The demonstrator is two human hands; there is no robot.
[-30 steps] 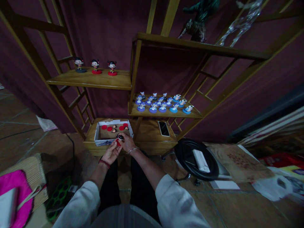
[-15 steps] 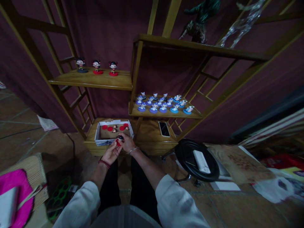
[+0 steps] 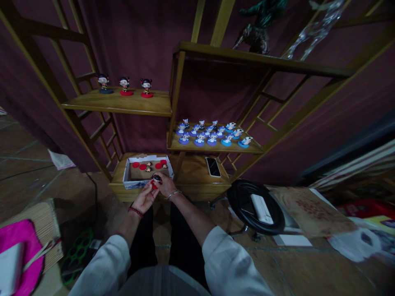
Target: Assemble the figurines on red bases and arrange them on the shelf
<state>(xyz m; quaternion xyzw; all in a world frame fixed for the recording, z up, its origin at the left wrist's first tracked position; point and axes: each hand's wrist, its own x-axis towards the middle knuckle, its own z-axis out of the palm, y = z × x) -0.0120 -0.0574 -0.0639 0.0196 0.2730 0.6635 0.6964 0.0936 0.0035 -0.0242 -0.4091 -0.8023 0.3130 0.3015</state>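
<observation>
Figurine (image 3: 156,181) is held up near the open box (image 3: 131,184), our left hand (image 3: 145,200) pinching its red base (image 3: 153,185) between closed fingers, our right hand (image 3: 166,186) curled snug around its black-haired head (image 3: 157,178), presumably so we keep base and body steady together.

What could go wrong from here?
The figurine, held between the left hand and right hand, might slip and drop.
The box sits near the front edge of the shelf, so a bump could jumble the red discs inside.
</observation>
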